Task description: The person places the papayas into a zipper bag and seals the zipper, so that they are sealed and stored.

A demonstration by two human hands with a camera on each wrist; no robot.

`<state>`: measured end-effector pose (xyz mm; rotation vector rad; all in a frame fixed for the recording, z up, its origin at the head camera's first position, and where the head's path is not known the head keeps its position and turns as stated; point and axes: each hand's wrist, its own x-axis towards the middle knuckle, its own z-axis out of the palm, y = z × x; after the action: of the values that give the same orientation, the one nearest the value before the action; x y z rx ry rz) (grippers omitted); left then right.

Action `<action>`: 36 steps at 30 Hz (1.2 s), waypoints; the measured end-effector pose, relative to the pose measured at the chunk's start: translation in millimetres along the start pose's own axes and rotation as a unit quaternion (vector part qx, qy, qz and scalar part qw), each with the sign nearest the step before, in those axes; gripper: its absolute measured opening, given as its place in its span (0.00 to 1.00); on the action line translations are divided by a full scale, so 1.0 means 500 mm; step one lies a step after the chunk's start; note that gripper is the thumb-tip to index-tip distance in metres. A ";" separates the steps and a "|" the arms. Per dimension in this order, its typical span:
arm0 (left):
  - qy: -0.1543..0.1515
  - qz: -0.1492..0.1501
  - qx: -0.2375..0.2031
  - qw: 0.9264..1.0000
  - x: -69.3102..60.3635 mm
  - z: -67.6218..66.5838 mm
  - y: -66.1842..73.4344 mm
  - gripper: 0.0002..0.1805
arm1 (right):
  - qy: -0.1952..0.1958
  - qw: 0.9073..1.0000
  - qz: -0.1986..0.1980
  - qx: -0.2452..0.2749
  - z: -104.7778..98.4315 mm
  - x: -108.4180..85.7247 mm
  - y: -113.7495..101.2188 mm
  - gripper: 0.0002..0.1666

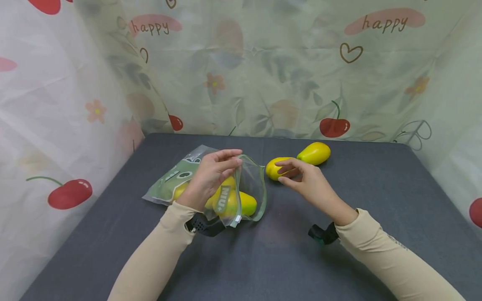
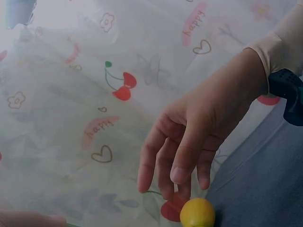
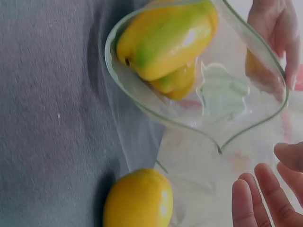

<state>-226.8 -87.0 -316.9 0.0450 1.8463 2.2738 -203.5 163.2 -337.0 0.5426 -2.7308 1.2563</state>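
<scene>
A clear zip bag [image 1: 253, 175] with a green cartoon print lies on its side, its mouth facing right. Inside are several yellow papayas [image 3: 168, 42], one with a green patch near the opening. My left hand [image 1: 211, 173] pinches the upper rim of the bag's mouth between thumb and fingers. To the right of the mouth, my right hand [image 1: 306, 182] hovers with loosely bent fingers and holds nothing. Just beyond its fingertips lies a loose papaya [image 1: 273, 169], partly covered by them in the head view. A second loose papaya [image 1: 315, 153] lies behind it.
A dark grey cloth covers the table [image 1: 271, 255]. Printed curtains [image 1: 256, 75] hang behind and at both sides. Each wrist wears a black camera band [image 1: 207, 224], close above the tabletop.
</scene>
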 end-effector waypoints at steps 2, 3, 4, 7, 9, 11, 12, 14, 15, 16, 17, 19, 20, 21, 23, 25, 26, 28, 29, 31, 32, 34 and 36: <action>0.000 0.000 0.002 1.000 0.000 0.000 0.001 0.22 | 0.006 1.000 0.003 0.002 -0.006 0.006 0.002 0.22; 0.000 -0.001 0.001 1.000 0.000 -0.001 0.001 0.21 | 0.008 1.000 0.007 0.006 -0.009 0.008 0.003 0.22; 0.001 -0.001 0.001 1.000 0.000 -0.001 0.001 0.21 | 0.011 1.000 0.009 0.009 -0.012 0.010 0.005 0.22; 0.001 -0.001 -0.001 1.000 0.000 -0.001 0.000 0.20 | 0.022 0.999 0.017 0.020 -0.018 0.018 0.011 0.22; 0.001 0.000 -0.002 1.000 0.000 -0.002 0.000 0.20 | 0.029 0.999 0.017 0.027 -0.021 0.024 0.020 0.23; -0.001 0.002 -0.002 1.000 0.000 -0.002 -0.001 0.20 | 0.035 0.999 0.016 0.035 -0.023 0.031 0.030 0.25; -0.002 0.003 -0.002 1.000 0.000 -0.003 -0.001 0.20 | 0.036 0.998 0.014 0.039 -0.024 0.035 0.036 0.26; -0.004 0.005 -0.002 1.000 0.000 -0.003 -0.001 0.20 | 0.037 0.998 0.010 0.046 -0.025 0.042 0.047 0.29; -0.005 0.006 -0.001 1.000 0.000 -0.003 -0.002 0.20 | 0.038 0.998 0.007 0.050 -0.025 0.045 0.054 0.30; -0.005 0.006 0.000 1.000 0.000 -0.004 -0.002 0.20 | 0.038 0.998 0.005 0.054 -0.025 0.048 0.060 0.32; -0.005 0.006 0.000 1.000 0.000 -0.004 -0.002 0.20 | 0.038 0.998 0.003 0.057 -0.025 0.051 0.066 0.33; -0.003 0.004 -0.001 1.000 0.000 -0.004 -0.002 0.20 | 0.038 0.998 -0.002 0.058 -0.024 0.057 0.078 0.37; -0.003 0.003 -0.001 1.000 0.000 -0.004 -0.002 0.20 | 0.036 0.997 -0.004 0.061 -0.023 0.059 0.084 0.38; -0.003 0.001 -0.001 1.000 0.000 -0.004 -0.002 0.20 | 0.032 0.997 -0.005 0.064 -0.022 0.062 0.090 0.40; -0.002 0.000 -0.001 1.000 0.000 -0.003 -0.002 0.20 | 0.021 0.998 -0.007 0.066 -0.020 0.067 0.101 0.42; -0.002 -0.001 0.000 1.000 -0.001 -0.003 -0.002 0.21 | 0.006 0.998 -0.008 0.064 -0.019 0.073 0.112 0.45; -0.001 -0.001 0.001 1.000 -0.001 -0.002 -0.002 0.20 | -0.002 0.998 -0.008 0.062 -0.018 0.076 0.117 0.46; 0.000 -0.001 0.002 1.000 -0.001 -0.002 -0.003 0.20 | -0.018 0.998 -0.005 0.055 -0.017 0.081 0.127 0.48; 0.001 -0.002 0.003 1.000 0.000 -0.002 -0.003 0.20 | -0.026 0.998 -0.001 0.050 -0.016 0.084 0.133 0.49; 0.002 -0.003 0.003 1.000 0.000 -0.002 -0.005 0.20 | -0.040 0.998 0.005 0.038 -0.015 0.090 0.143 0.50; 0.002 -0.004 0.004 1.000 0.000 -0.002 -0.005 0.21 | -0.046 0.998 0.009 0.031 -0.014 0.093 0.148 0.51; 0.002 -0.005 0.005 1.000 0.000 -0.002 -0.006 0.21 | -0.056 0.998 0.018 0.017 -0.013 0.098 0.159 0.52; 0.002 -0.004 0.005 1.000 0.000 -0.003 -0.007 0.21 | -0.064 0.998 0.024 0.006 -0.012 0.104 0.168 0.53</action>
<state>-226.3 -87.6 -320.7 0.0343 1.8567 2.2597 -282.0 203.6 -381.9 0.5832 -2.8591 1.2928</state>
